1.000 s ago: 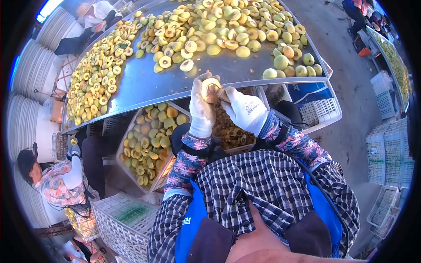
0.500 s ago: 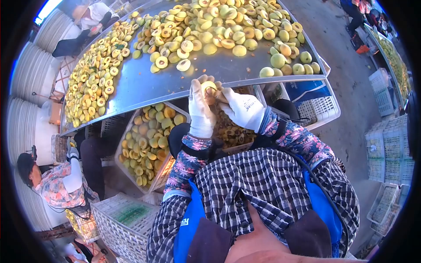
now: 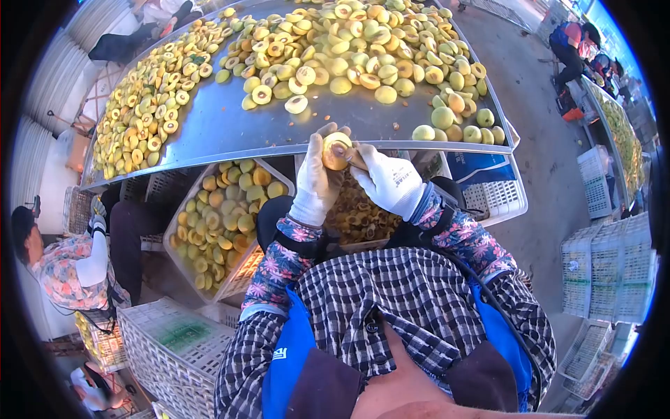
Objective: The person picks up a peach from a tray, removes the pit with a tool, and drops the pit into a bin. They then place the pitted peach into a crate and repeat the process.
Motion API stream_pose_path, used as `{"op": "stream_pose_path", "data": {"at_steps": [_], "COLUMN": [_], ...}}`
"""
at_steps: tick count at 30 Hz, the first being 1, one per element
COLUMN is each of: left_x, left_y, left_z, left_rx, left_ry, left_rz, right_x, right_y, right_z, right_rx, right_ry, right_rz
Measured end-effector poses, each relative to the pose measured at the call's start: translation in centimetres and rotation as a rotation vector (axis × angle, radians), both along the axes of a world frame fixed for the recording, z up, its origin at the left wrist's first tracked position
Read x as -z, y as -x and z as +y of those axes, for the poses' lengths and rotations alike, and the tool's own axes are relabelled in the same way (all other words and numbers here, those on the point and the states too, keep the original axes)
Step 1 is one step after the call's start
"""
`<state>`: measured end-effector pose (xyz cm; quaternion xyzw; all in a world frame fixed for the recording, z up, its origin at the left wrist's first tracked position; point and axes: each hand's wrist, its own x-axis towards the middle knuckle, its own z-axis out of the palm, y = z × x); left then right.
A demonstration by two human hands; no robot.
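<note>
My left hand (image 3: 313,183), in a white work glove with tan fingers, grips a cut apricot (image 3: 336,149) whose brown pit side faces up. My right hand (image 3: 392,183), gloved likewise, is closed with its fingertips against the fruit's right side. Whatever those fingers pinch is too small to make out. Both hands are just off the near edge of the metal table (image 3: 244,143). Beneath them a crate holds brown pits (image 3: 363,213).
Halved apricots (image 3: 349,49) are heaped on the table, with whole ones (image 3: 447,115) at its right corner. Crates stand around: one of apricots (image 3: 223,223) at lower left, a white one (image 3: 506,188) at right. A co-worker (image 3: 66,258) sits at left.
The cut apricot is turned so more of its brown inside shows. My hands stay together at the table edge. The whole view has shifted slightly.
</note>
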<state>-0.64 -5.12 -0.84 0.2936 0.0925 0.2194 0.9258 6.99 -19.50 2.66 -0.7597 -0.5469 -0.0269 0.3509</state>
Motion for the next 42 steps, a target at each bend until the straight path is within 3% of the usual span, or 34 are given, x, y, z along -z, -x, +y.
{"op": "stream_pose_path", "data": {"at_steps": [8, 10, 12, 14, 16, 18, 21, 23, 25, 27, 28, 29, 31, 32, 36, 40, 42], "left_x": [0.2, -0.2, -0.2, -0.1, 0.3, 0.6, 0.9, 0.7, -0.3, -0.4, 0.8, 3.9, 3.8, 3.6, 3.0, 3.3, 2.9], "left_y": [0.3, 1.0, 1.3, 1.2, 0.7, 0.2, 0.1, 0.6, 0.9, 0.6, 0.1, -0.8, -0.6, -0.9, -0.3, -0.6, -0.4], "left_z": [-0.1, 0.0, 0.5, 0.9, 0.8, 0.9, 2.4, 3.3, 3.3, 3.1, 2.3, 2.2, -0.1, -0.9, 0.2, 1.2, 0.8], "left_rx": [-0.075, -0.058, -0.01, 0.04, -0.005, -0.048, 0.051, 0.283, 0.327, 0.231, 0.047, -0.098, -0.301, -0.36, -0.249, -0.123, -0.137], "left_ry": [-0.13, -0.378, -0.446, -0.54, -0.505, -0.471, -0.435, -0.649, -0.69, -0.449, -0.438, -0.473, -0.91, -0.798, -0.516, -0.509, -0.454], "left_rz": [0.119, 0.179, 0.255, 0.323, 0.333, 0.346, 0.417, 0.516, 0.476, 0.365, 0.256, 0.145, 0.083, 0.092, 0.24, 0.37, 0.337], "right_x": [1.3, 0.8, 0.0, 1.9, 2.0, 2.4, 2.2, 2.2, 1.9, 2.8, 2.0, 2.1, 2.4, 2.1, 3.3, 3.4, 3.2], "right_y": [-0.5, -0.8, -0.5, -1.2, -1.0, -0.8, -1.3, -1.7, -1.6, -2.0, -1.8, -1.8, -1.7, -1.2, -0.8, -0.6, -0.5], "right_z": [0.4, 0.4, 0.1, 0.1, 0.3, 0.5, 0.3, -0.1, -0.2, 0.2, 0.4, 0.6, 0.9, 0.9, 0.4, 0.5, 1.0], "right_rx": [0.011, 0.0, 0.006, -0.047, -0.102, -0.094, -0.081, -0.172, -0.172, -0.13, -0.088, -0.087, -0.107, -0.047, -0.137, -0.173, -0.166], "right_ry": [0.275, 0.344, 0.465, 0.388, 0.329, 0.303, 0.349, 0.457, 0.483, 0.29, 0.271, 0.265, 0.193, 0.31, 0.293, 0.27, 0.372], "right_rz": [-0.106, -0.119, -0.152, -0.109, 0.047, 0.04, -0.052, 0.002, 0.069, 0.284, 0.487, 0.486, 0.482, 0.519, 0.416, 0.329, 0.777]}}
